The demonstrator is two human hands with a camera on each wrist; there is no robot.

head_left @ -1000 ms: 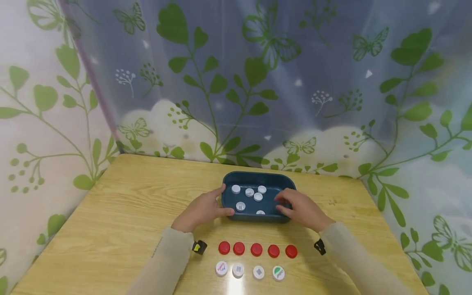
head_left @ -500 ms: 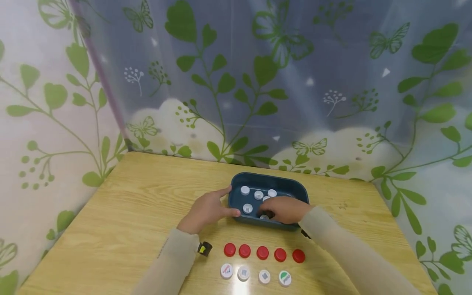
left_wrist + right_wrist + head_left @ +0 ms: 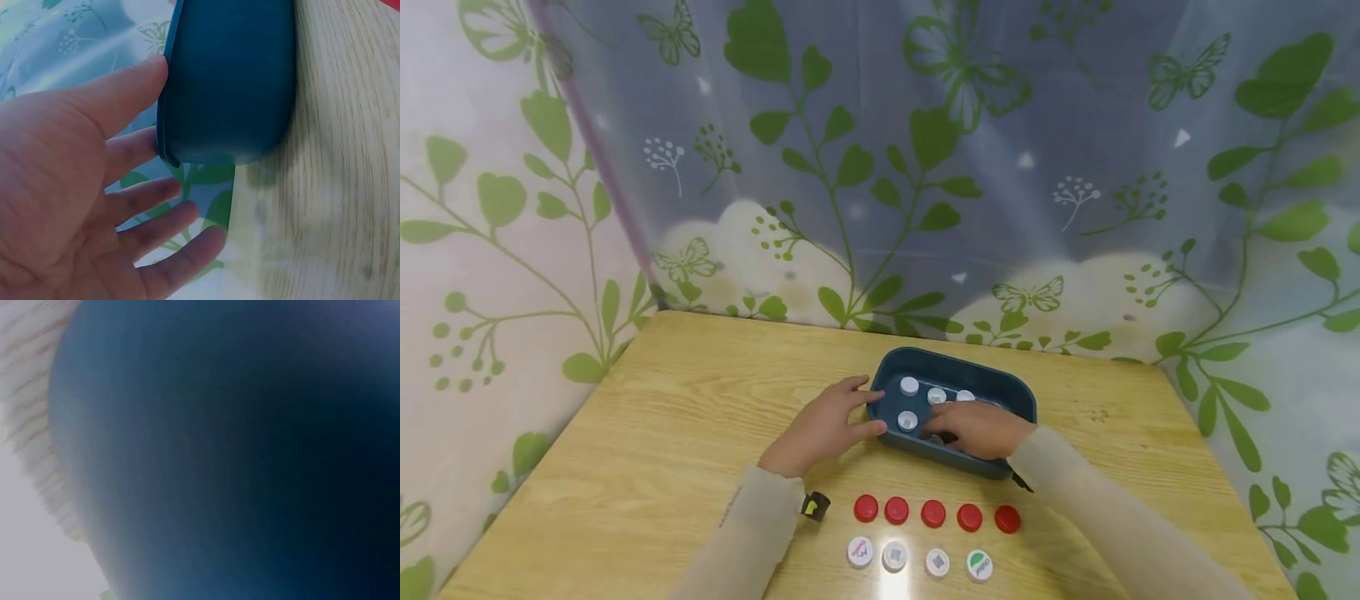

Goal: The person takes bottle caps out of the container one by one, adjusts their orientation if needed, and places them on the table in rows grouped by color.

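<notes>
A dark blue oblong bin [image 3: 917,450] stands toward the back of the table, with several white bottle caps [image 3: 907,420] lying inside. At its left end my left hand [image 3: 820,423] has spread fingers. In the left wrist view, the thumb [image 3: 140,78] and index finger touch the rim of the bin [image 3: 231,81]; the other fingers extend past it. My right hand [image 3: 981,427] reaches down into the bin among the caps, fingers bent downward. Its fingertips are mostly hidden, so any grip on a cap is unclear. The bin's wall [image 3: 156,450] fills the right wrist view.
In front of the bin, a row of several red caps [image 3: 933,513] lies on the wooden table [image 3: 700,400]. Nearer still is a row of several white caps with printed tops [image 3: 895,556]. A patterned curtain [image 3: 805,208] hangs behind the table.
My right hand has moved left and down from the bin's right end to the caps. The bin has turned slightly, its right end coming nearer. The left hand stays at the left end.
</notes>
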